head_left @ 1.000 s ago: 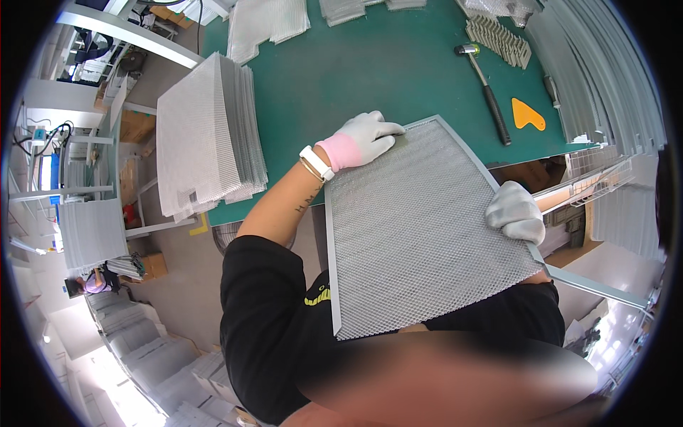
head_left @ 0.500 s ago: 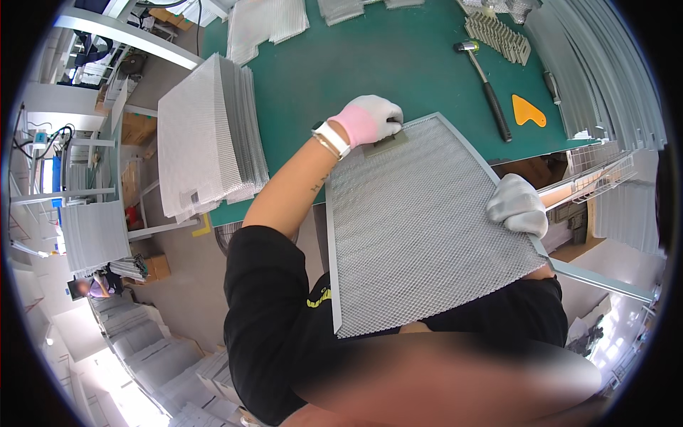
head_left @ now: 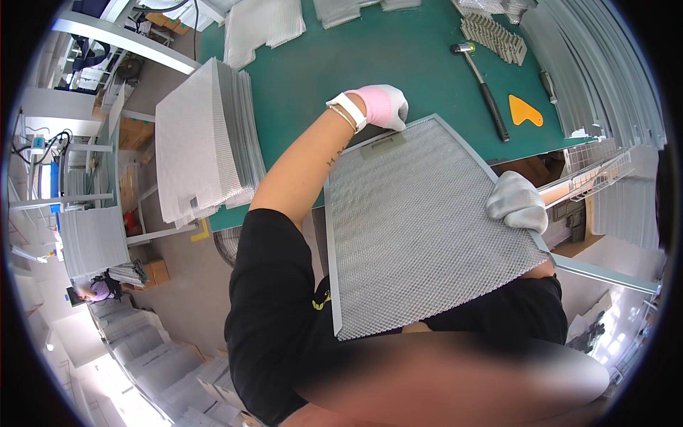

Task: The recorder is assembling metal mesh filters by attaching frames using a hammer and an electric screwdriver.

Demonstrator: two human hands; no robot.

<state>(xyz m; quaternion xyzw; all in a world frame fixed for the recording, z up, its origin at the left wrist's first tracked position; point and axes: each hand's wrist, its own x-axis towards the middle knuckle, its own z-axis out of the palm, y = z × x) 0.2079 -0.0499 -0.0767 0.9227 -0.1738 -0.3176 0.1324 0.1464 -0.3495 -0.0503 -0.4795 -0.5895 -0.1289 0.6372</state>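
Note:
A silver mesh filter panel tilts from the green table's edge toward my body. Metal strips edge its left, far and right sides; the near side shows bare mesh. At the far edge is my left hand, in a white and pink glove, its fingers curled down over the rim and partly hidden. Just beside it, a small flat metal plate sits in the mesh by that edge. Closed around the right-hand strip is my right hand, in a white glove.
On the green table lie a black-handled mallet, an orange scraper and a row of metal plates. A mesh stack stands left; metal strips pile at right. A wire basket hangs by the edge.
My left hand has shifted off the small metal plate, up and slightly right to the panel's far rim, uncovering the plate. The right hand and panel have hardly moved.

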